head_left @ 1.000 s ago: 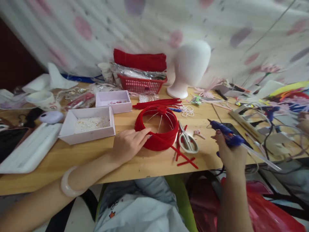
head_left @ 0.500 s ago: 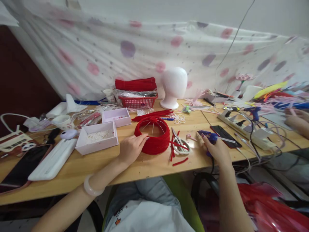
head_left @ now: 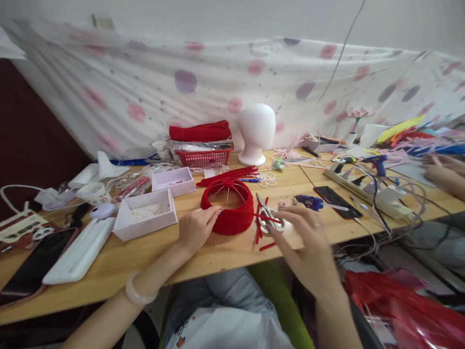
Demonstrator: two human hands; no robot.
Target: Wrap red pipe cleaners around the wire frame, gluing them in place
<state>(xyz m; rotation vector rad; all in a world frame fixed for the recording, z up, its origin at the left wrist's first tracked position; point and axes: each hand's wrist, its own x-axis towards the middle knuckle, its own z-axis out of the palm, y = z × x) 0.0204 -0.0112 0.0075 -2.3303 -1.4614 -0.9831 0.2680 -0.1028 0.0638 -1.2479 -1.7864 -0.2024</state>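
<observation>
My left hand (head_left: pixel 198 227) rests on the wooden table (head_left: pixel 152 252), its fingers pressed against the side of a red ring-shaped frame (head_left: pixel 228 208) wrapped in red fuzzy stems, with thin wires across its top. A loose red stem runs out from the frame to the right. My right hand (head_left: pixel 301 237), blurred by motion, has its fingers spread over the white-handled scissors (head_left: pixel 267 218) and holds nothing. The blue glue gun (head_left: pixel 311 201) lies on the table just beyond that hand, beside a dark phone (head_left: pixel 336 200).
Two white boxes of beads (head_left: pixel 145 213) sit left of the frame. A red basket (head_left: pixel 205 156), a white foam head (head_left: pixel 256 132), loose red stems (head_left: pixel 228 173) and a power strip (head_left: pixel 366 186) with cables stand behind. Another person's hands (head_left: pixel 445 170) are at the far right.
My right hand set the blue glue gun down on the table, let go of it and moved left to the scissors. The left hand stayed on the red frame.
</observation>
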